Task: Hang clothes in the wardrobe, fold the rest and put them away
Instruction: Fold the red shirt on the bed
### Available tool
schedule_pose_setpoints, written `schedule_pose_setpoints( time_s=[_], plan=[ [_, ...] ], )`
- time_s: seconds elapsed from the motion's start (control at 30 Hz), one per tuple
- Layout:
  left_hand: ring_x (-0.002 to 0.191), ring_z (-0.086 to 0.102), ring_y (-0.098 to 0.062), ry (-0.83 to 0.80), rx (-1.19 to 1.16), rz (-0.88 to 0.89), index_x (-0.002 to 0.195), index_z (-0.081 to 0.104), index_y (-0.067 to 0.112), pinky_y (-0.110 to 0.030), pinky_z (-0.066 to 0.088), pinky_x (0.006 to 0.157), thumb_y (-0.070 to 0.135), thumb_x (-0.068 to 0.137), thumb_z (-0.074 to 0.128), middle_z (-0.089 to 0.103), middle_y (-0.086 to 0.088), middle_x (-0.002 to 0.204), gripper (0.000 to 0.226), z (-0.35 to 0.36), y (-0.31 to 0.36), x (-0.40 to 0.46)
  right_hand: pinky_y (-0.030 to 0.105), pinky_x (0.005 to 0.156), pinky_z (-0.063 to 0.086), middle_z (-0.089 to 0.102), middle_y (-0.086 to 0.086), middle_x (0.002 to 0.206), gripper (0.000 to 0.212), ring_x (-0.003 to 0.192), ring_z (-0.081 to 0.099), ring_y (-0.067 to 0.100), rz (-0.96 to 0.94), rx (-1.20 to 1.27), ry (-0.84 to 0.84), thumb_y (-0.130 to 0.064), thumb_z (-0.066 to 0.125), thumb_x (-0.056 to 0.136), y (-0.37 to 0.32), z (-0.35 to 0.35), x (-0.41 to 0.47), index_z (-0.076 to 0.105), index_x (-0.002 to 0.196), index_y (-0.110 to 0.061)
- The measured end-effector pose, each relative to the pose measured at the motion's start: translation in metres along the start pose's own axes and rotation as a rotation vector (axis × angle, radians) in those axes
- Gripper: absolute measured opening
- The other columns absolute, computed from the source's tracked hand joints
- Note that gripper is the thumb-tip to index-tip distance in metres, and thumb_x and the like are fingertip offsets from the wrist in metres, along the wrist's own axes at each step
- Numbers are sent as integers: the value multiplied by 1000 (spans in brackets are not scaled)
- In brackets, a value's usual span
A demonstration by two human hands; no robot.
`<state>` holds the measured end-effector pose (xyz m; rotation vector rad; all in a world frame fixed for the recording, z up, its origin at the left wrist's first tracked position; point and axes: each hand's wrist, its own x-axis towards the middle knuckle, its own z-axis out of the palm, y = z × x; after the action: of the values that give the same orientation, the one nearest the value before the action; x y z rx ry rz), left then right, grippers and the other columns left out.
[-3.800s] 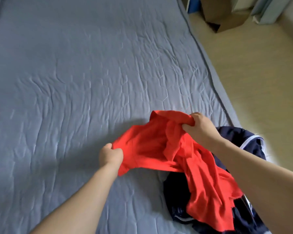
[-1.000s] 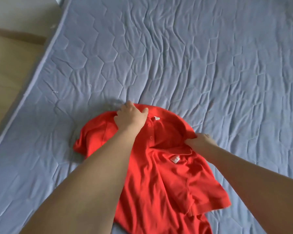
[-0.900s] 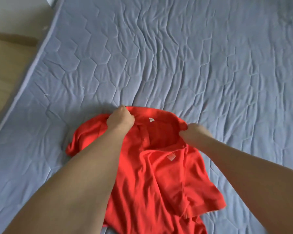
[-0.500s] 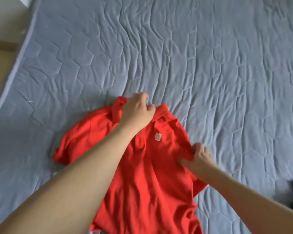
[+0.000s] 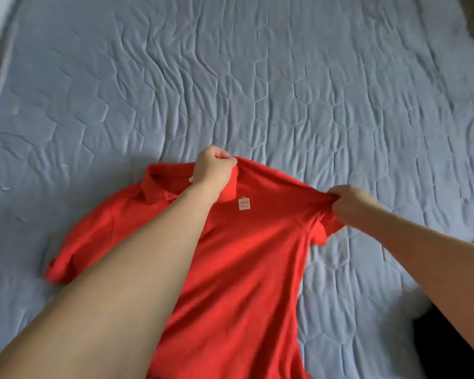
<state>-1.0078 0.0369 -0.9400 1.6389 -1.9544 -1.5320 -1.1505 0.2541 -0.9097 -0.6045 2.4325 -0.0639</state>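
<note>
Left hand fist-gripping red polo shirt collar; right hand pinching its sleeve; arms extended over bed.

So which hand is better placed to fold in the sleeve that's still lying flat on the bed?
Probably the left hand. It grips the collar of the red short-sleeved polo shirt, nearest the flat sleeve on that side. The right hand pinches the opposite shoulder on the quilted grey-blue bed cover.

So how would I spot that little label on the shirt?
Start at the grey quilted mattress, then find the red polo shirt spread on it. Just below the collar, between the left hand and right hand, sits the small pale square label, the only non-red patch there.
</note>
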Motion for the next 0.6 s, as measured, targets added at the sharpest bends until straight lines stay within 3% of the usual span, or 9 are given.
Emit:
schedule_pose_setpoints(
  time_s=[0.1, 0.2, 0.27, 0.3, 0.37, 0.4, 0.47, 0.53, 0.6],
  plan=[
    [107, 58, -23, -115, -199, -37, 127, 51, 20, -34, 45, 97, 24, 83, 60, 60, -1, 114, 46, 0, 17, 10, 39, 102, 38, 47, 12, 132, 51, 122, 44, 35, -44, 57, 340, -4, 52, 80, -10, -39, 18, 55, 129, -18],
    [121, 51, -26, -79, 41, 23, 139, 38, 15, -36, 36, 107, 21, 86, 56, 52, -9, 134, 56, -15, -13, -5, 36, 106, 30, 39, 15, 140, 59, 128, 38, 33, 25, 336, 418, -5, 51, 81, -12, -23, 3, 40, 139, -13],
    [118, 52, -32, 187, 164, 92, 131, 48, 3, -37, 36, 104, 9, 84, 57, 55, -18, 129, 48, -41, -55, -41, 34, 100, 36, 45, 15, 136, 57, 124, 44, 30, 63, 547, 292, -13, 55, 83, -8, 22, -31, 39, 138, -8],
    [115, 53, -36, 363, 221, 45, 125, 53, 0, -38, 36, 101, 8, 82, 58, 57, -22, 124, 45, -54, -80, -65, 33, 94, 39, 50, 13, 130, 58, 120, 48, 29, 100, 596, 182, -20, 58, 84, -3, 51, -54, 39, 137, -8],
    [112, 53, -41, 623, 226, -278, 118, 58, 2, -41, 38, 97, 14, 80, 58, 59, -26, 119, 40, -79, -131, -122, 31, 89, 40, 54, 10, 120, 67, 114, 52, 29, 179, 610, -64, -35, 66, 79, 6, 105, -107, 39, 135, -7],
    [111, 55, -42, 654, 162, -471, 117, 58, 0, -41, 41, 94, 17, 82, 56, 59, -27, 119, 39, -85, -156, -146, 31, 91, 40, 54, 11, 121, 70, 116, 51, 29, 218, 586, -151, -36, 71, 77, 12, 127, -131, 40, 133, -7],
    [109, 57, -41, 526, -73, -700, 116, 59, -8, -39, 42, 87, 17, 85, 59, 60, -28, 119, 40, -85, -194, -189, 35, 100, 38, 49, 12, 128, 74, 123, 45, 29, 299, 495, -223, -33, 77, 73, 27, 162, -168, 39, 131, -10],
    [112, 55, -39, 414, -197, -776, 122, 56, -6, -39, 41, 92, 24, 81, 69, 56, -25, 126, 53, -79, -216, -227, 37, 103, 35, 47, 14, 131, 78, 126, 43, 30, 445, 356, -240, -33, 78, 70, 44, 187, -195, 38, 133, -11],
    [114, 54, -33, 382, -283, -807, 119, 60, 2, -39, 39, 99, 40, 64, 76, 57, -17, 128, 69, -70, -228, -253, 38, 98, 42, 56, 17, 123, 64, 118, 52, 32, 521, 310, -286, -34, 72, 76, 56, 204, -209, 48, 127, -6]
  ],
)
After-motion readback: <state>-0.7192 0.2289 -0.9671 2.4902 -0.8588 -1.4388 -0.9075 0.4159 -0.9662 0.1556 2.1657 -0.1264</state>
